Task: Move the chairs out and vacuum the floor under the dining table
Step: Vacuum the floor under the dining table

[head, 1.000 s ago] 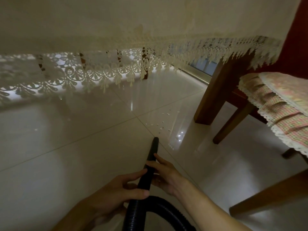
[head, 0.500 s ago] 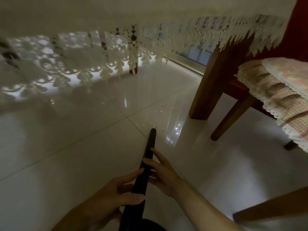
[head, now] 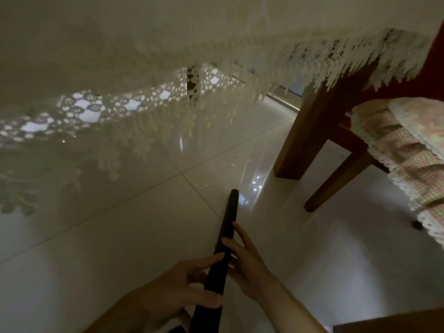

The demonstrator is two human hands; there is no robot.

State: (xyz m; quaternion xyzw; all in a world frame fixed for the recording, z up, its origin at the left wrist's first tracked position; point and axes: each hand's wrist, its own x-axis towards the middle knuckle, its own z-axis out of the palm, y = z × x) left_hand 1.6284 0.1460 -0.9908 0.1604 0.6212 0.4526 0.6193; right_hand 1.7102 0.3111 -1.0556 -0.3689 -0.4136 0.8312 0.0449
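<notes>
Tiles (head: pixel 108 236), pale and glossy with thin grout lines, cover the floor and mirror the lace above them. A cream tablecloth (head: pixel 144 44) fills the top of the view. Its lace fringe hangs low and blurred, and light shows through the holes at the left. A wooden table leg (head: pixel 305 135) stands on the tiles at the right. A second leg (head: pixel 193 80) shows only as a dark bar behind the lace.

Just right of the near leg is a chair (head: pixel 396 150) with a checked, lace-edged cushion and one slanted leg on the floor. The rest of it is cut off by the frame.

Small white crumbs (head: pixel 211 185) lie just beyond the tip of the black vacuum tube (head: pixel 229 219), which slants low over the tiles and points under the table. Whether the tip touches the floor cannot be told.

The left hand (head: pixel 173 294) curls round the tube's thicker lower part. The right hand (head: pixel 249 263) holds it farther up, thumb laid over it, fingers long and only slightly bent along its right side. The tube's lower end runs off the bottom edge.

A brown wooden piece (head: pixel 389 320) in the lower right corner is too cropped to identify.
</notes>
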